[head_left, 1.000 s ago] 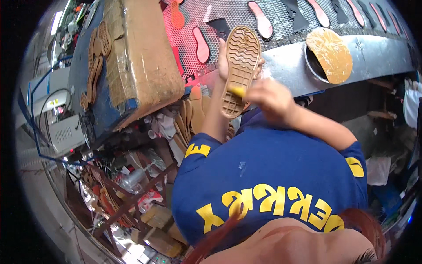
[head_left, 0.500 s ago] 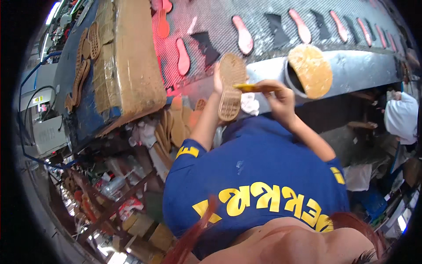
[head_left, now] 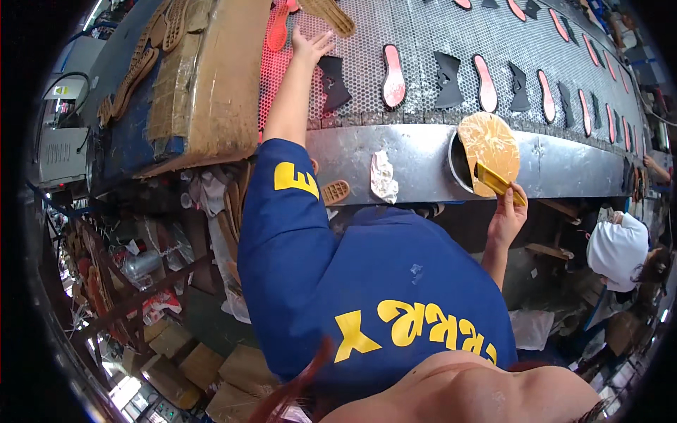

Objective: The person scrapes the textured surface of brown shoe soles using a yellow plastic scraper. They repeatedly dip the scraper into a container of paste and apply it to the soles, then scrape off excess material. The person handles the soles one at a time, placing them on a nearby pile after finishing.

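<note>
My left hand (head_left: 311, 49) reaches far out over the mesh belt, palm showing and fingers spread, with nothing gripped. Just beyond its fingertips is a tan shoe sole (head_left: 328, 15) on the belt. In my right hand (head_left: 505, 220) is a yellow-handled brush (head_left: 498, 185), pinched by its end. The brush tip is at the rim of a round pot (head_left: 455, 158), partly covered by an orange-yellow disc (head_left: 491, 144); whether bristles dip inside is hidden. A crumpled white cloth or tissue (head_left: 383, 178) lies on the metal ledge, left of the pot.
The mesh belt (head_left: 367, 60) carries several pink insoles (head_left: 393, 76) and black cut pieces (head_left: 447, 81). Cardboard (head_left: 222, 77) with more soles (head_left: 134, 84) beside it stands at left. Another small sole (head_left: 336, 192) sits by the ledge edge (head_left: 416, 166). A person in white (head_left: 618, 250) is at right.
My left hand has carried the sole away from my body onto the belt and let go. My right hand has moved the brush from the sole to the pot at right.
</note>
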A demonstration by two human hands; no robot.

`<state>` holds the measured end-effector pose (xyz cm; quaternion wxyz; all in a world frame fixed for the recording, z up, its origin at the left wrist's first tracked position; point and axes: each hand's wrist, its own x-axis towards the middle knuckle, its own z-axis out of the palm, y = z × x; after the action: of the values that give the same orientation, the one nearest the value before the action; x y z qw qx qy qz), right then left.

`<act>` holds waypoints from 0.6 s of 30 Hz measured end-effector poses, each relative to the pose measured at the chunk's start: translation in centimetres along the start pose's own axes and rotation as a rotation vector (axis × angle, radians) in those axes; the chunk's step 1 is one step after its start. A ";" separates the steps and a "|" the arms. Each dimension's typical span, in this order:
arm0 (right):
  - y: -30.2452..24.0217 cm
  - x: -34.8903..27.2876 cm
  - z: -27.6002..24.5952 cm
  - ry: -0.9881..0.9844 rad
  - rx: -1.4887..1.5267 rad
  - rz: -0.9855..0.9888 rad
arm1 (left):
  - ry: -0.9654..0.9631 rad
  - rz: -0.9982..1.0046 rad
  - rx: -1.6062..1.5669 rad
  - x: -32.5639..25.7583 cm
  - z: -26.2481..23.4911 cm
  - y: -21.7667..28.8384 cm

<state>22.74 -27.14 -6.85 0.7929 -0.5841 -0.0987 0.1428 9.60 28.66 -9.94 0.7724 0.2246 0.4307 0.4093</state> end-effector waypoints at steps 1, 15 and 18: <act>0.1 -0.2 0.1 -0.003 -0.014 0.008 | 0.034 0.027 0.237 0.3 -1.9 -1.2; 4.7 -0.2 0.9 -0.213 -0.630 -0.009 | -0.703 0.440 2.109 -25.9 -26.3 -8.8; 4.7 0.3 2.8 -0.256 -0.847 -0.131 | -0.597 0.512 2.146 -25.4 -26.3 -9.1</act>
<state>21.63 -23.20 -10.45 0.4726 -0.8274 -0.2826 0.1106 -16.19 2.42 -18.01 0.1476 0.9381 0.2990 -0.0942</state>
